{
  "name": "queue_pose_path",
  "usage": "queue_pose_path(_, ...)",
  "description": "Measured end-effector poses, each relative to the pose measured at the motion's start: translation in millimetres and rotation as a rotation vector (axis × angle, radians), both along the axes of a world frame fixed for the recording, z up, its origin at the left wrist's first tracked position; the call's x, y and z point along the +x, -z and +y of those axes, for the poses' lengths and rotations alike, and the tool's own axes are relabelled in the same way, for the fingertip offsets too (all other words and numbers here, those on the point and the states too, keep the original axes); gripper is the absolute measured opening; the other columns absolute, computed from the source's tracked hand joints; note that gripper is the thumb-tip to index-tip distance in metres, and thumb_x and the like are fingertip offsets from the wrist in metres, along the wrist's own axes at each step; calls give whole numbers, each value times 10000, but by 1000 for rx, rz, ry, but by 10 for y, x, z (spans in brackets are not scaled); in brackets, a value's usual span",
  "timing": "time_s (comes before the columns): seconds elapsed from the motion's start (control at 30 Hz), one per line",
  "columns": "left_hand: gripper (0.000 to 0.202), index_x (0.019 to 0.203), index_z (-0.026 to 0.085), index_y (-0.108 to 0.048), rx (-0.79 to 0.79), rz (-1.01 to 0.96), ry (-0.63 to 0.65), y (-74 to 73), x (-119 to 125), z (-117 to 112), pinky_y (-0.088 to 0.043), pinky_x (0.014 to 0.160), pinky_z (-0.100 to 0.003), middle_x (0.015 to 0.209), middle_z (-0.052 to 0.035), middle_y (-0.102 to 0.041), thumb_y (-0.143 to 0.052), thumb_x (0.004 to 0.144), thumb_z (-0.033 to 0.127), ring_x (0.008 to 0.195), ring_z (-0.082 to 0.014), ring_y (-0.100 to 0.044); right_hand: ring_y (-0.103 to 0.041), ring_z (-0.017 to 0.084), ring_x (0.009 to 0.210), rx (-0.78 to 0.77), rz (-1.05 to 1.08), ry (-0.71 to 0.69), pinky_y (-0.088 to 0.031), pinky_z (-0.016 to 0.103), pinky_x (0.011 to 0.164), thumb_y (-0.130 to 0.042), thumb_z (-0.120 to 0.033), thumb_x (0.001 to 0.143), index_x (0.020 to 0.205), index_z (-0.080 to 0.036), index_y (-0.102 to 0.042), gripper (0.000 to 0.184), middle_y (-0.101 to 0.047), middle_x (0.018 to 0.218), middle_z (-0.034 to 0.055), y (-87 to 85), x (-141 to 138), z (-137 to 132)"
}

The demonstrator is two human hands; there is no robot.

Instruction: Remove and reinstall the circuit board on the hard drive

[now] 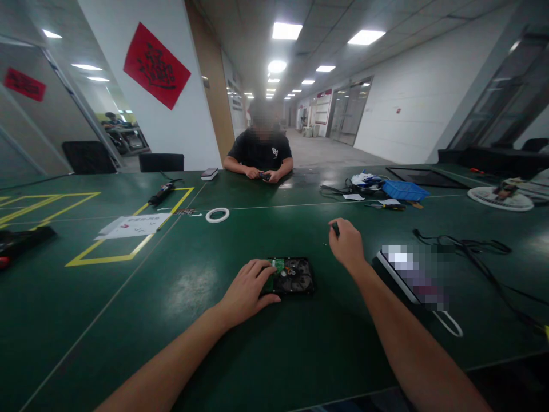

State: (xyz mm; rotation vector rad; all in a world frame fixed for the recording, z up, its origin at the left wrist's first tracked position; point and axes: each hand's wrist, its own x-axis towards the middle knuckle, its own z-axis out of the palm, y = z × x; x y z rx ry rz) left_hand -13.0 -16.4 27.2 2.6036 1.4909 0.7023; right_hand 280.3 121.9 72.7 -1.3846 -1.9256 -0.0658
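disk drive (301, 277) seems whole, green board (280, 264) on; left hand (249, 286) clamped across it, right hand (348, 246) closed round dark piece (335, 229)

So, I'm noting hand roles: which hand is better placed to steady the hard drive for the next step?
Probably the left hand: it lies over the left end of the hard drive, thumb by the near edge. The right hand is apart from the drive, holding a small dark item.

We see white ceiling lights (287, 31) overhead, soft pale glare on the green table (189, 294), stretched, leaning edges, and coarse pixel blocks hiding the device (414, 274).
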Motion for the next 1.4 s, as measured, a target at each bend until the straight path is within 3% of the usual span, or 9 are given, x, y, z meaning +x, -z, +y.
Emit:
queue_pose_path(0.1, 613, 1425, 285, -497, 10, -1, 5, -8, 24, -24, -453, 1052, -526, 1346, -105, -536, -682, 893, 528, 1241, -329, -499, -673, 249, 963, -421, -201, 139, -494, 339, 848, -578, -249, 918, 998, -191, -698, 156, -719, 1001, 110, 178, 237, 242)
queue_pose_path(0.17, 616, 1425, 294, -504, 19, -1, -5, -12, 45, -43, -450, 1049, -533, 1345, -106, -531, -680, 889, 540, 1244, -336, -492, -680, 243, 966, -511, -236, 133, -495, 321, 838, -639, -305, 896, 998, -199, -716, 166, -730, 995, 101, 295, 272, 320)
queue_pose_path(0.53, 586, 1395, 309, -563, 29, 58, -76, -22, 54, -30, -438, 1036, -551, 1383, -118, -463, -687, 881, 564, 1274, -360, -438, -688, 231, 933, -541, -262, 120, -512, 331, 796, -545, -313, 967, 1052, -166, -683, 219, -705, 1057, 131, 444, 115, 354)
queue_pose_path(0.83, 506, 1413, 387, -545, -52, 69, -43, -137, -245, -19, -397, 1075, -587, 1509, -90, -367, -647, 929, 495, 1366, -368, -371, -703, 205, 820, -570, -238, 69, -491, 287, 703, -543, -308, 964, 1061, -175, -673, 210, -729, 952, 104, 243, 99, 191)
queue_pose_path(1.0, 821, 1357, 251, -608, -34, 99, -207, -257, 137, -115, -325, 1090, -649, 1479, -170, -432, -519, 799, 848, 1354, -446, -362, -672, 138, 659, -601, -161, -218, -460, 243, 660, -628, -256, 896, 935, -201, -695, 95, -742, 872, 39, 176, -209, -43)
queue_pose_path(1.1, 967, 1253, 163, -665, -88, 109, -391, -299, 488, -134, -300, 1108, -621, 1457, -216, -460, -387, 754, 944, 1353, -462, -370, -660, 133, 624, -629, -169, -277, -439, 237, 646, -661, -246, 862, 885, -195, -705, 71, -726, 748, 17, 157, -309, -125)
queue_pose_path(1.2, 1213, 1317, 45, -602, -138, 130, -483, -281, 719, -132, -212, 1147, -633, 1511, -299, -377, -387, 629, 1021, 1415, -519, -273, -663, 132, 624, -675, -136, -272, -424, 227, 627, -678, -253, 839, 851, -184, -711, 77, -711, 677, 13, 156, -287, -122)
queue_pose_path(1.3, 1284, 1392, 44, -540, -168, 136, -516, -226, 747, -147, -126, 1159, -656, 1580, -309, -267, -450, 568, 1026, 1459, -552, -158, -661, 133, 629, -725, -45, -252, -405, 219, 580, -663, -275, 836, 854, -174, -717, 116, -719, 682, 27, 185, -211, -67)
queue_pose_path(1.4, 1240, 1436, 124, -517, -209, 112, -524, -182, 645, -174, -128, 1137, -678, 1581, -279, -285, -454, 580, 1018, 1460, -559, -152, -656, 141, 628, -810, 60, -244, -376, 215, 523, -648, -241, 814, 866, -161, -722, 121, -727, 700, 49, 234, -154, -7)
